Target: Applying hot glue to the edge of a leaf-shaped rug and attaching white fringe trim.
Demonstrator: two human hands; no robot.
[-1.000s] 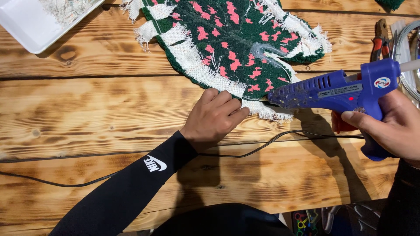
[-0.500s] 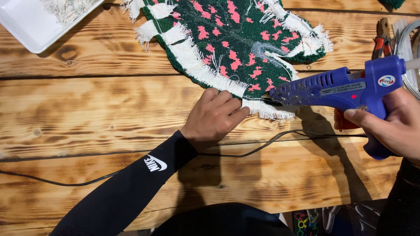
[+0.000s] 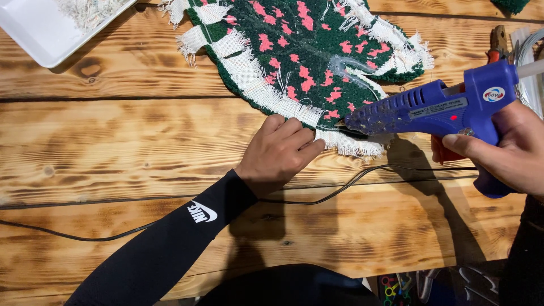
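Left hand [image 3: 281, 152]: fingers curled, pressing the frayed white border of the rug piece [image 3: 309, 54], grasping nothing. Right hand [image 3: 513, 150]: grip clenched round the handle of the blue glue gun [image 3: 430, 107], forefinger at the trigger, nozzle touching the border just beside the left fingertips. Rug piece: dark green with pink flecks, flat on the wooden table [image 3: 124, 136], upper centre. White tray [image 3: 37, 34]: top left corner, holding pale thread scraps [image 3: 85, 8]. Black cord [image 3: 334, 192]: trailing across the table under the left wrist.
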